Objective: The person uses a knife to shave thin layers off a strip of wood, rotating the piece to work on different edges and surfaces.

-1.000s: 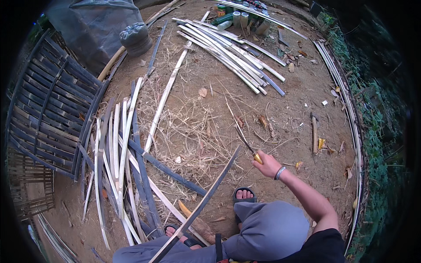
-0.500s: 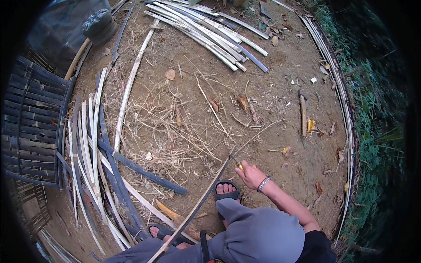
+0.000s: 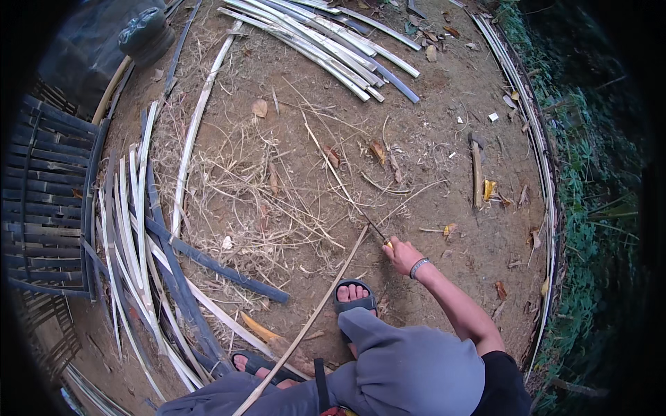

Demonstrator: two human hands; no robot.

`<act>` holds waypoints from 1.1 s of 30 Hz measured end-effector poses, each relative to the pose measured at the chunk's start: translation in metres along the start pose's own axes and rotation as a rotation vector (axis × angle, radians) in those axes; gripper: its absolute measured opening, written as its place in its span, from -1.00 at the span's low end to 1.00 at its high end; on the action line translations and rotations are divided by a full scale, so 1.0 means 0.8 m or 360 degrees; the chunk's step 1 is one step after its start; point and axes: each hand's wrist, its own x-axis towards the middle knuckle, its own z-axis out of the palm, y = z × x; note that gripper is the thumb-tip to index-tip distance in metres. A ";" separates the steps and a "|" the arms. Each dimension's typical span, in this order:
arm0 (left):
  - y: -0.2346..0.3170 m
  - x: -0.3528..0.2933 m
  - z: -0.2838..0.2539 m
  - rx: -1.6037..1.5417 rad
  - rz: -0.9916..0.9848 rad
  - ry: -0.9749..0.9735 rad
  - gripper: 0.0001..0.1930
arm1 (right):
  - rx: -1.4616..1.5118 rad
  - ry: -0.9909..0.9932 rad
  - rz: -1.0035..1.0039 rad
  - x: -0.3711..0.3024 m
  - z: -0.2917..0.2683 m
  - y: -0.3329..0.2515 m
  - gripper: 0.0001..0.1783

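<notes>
My right hand (image 3: 402, 256), with a bracelet at the wrist, is closed around the yellowish handle of a knife (image 3: 377, 231). The thin dark blade points forward and left, close to the far end of a long pale bamboo strip (image 3: 312, 315). Whether blade and strip touch, I cannot tell. The strip slants from my lap at the bottom edge past my sandalled feet, its pale face up. My left hand is out of sight; what holds the near end is hidden.
Split bamboo strips (image 3: 142, 229) are heaped at the left, beside a dark slatted panel (image 3: 52, 187). More strips (image 3: 326, 45) lie ahead. Thin shavings (image 3: 243, 180) litter the dirt. A wooden-handled hammer-like tool (image 3: 476, 170) lies at the right, before long poles (image 3: 531, 121) and plants.
My right hand has moved forward and slightly right with the knife, and more of the blade shows. The strip has turned from its dark edge to its pale face.
</notes>
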 end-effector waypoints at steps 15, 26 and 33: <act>-0.001 -0.001 0.007 0.0087 -0.0018 -0.0117 -0.56 | -0.0064 -0.0016 -0.0023 0.005 -0.016 -0.041 -0.61; -0.006 -0.024 0.024 0.0467 0.0565 0.0983 -0.50 | 0.0269 -0.0041 -0.0439 -0.072 0.008 -0.127 -0.66; 0.010 -0.045 0.027 0.0854 0.0635 0.1218 -0.54 | 0.0332 0.0229 -0.0335 -0.070 0.029 -0.127 -0.67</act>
